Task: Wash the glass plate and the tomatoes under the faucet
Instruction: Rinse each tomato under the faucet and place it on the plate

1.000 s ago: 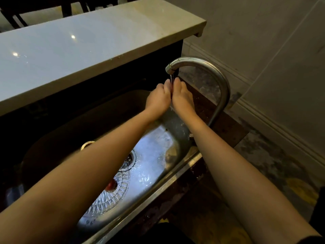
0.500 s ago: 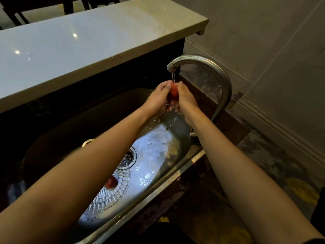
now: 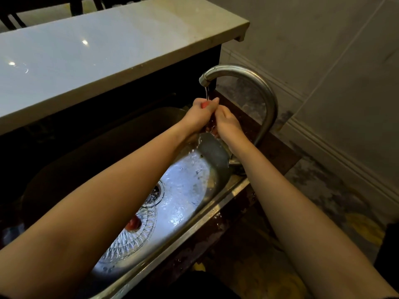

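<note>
The left hand (image 3: 197, 117) curls its grip round a smooth red tomato (image 3: 204, 104) under the thin stream of the curved steel faucet (image 3: 237, 69), the right hand (image 3: 228, 124) curled against it, its hold unclear, while another tomato (image 3: 133, 223) sits on the ribbed glass plate (image 3: 138, 238) in the steel sink (image 3: 185, 190).

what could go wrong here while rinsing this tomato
1. The wet tomato pinched in the left hand could slip and drop into the sink, perhaps rolling to the drain.
2. It might bounce onto the glass plate lying in the sink, where another tomato sits.
</note>
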Available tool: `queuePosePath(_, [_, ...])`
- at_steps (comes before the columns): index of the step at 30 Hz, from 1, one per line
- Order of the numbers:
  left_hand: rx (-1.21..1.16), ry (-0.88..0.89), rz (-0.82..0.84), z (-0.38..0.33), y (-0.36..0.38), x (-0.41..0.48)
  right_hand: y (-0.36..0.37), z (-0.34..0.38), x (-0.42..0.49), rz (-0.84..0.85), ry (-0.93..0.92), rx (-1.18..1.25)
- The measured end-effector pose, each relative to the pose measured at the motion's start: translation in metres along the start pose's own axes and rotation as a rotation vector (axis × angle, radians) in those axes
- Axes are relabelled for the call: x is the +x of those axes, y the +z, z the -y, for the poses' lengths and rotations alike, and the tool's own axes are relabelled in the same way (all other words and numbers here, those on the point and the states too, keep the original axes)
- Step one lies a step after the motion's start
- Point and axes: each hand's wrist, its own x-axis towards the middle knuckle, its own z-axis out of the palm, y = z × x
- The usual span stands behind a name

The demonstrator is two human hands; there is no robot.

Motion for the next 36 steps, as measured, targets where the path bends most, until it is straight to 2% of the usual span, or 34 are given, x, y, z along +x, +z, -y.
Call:
queuePosePath(6, [-0.117,-0.052,-0.028,-0.005,-0.001,-0.002,-0.005,0.001,-0.006,-0.016,-0.054,0.012])
queuePosePath(11, [-0.092,-0.030,-0.009,-0.003,0.000,-0.002,-0.009,-0.004,-0.010,-0.006,-0.052,-0.021])
queuePosePath(14, [-0.053,-0.066,0.022,0.000,0.000,-0.002,-0.011,-0.009,-0.009,-0.059,-0.020,-0.055])
queuePosePath(20, [-0.034,-0.031,0.067,-0.001,-0.006,-0.006,-0.006,-0.022,-0.013,-0.043,-0.107,-0.169])
queuePosePath(25, [0.057,0.015,-0.021,-0.004,-0.008,-0.006,-0.005,-0.023,-0.019,-0.072,-0.124,-0.154])
queuePosePath(27, [0.140,0.051,-0.062,-0.002,-0.008,-0.006,-0.007,-0.022,-0.022,-0.073,-0.155,-0.252])
queuePosePath(30, [0.151,0.038,-0.056,0.003,-0.006,-0.006,-0.008,-0.024,-0.025,-0.161,-0.182,-0.617])
queuePosePath(33, [0.144,-0.018,-0.038,0.008,-0.006,-0.008,-0.004,-0.034,-0.030,-0.181,-0.095,-0.865])
queuePosePath(36, [0.086,-0.048,-0.013,0.012,-0.006,-0.008,0.001,-0.044,-0.038,-0.120,0.003,-0.946])
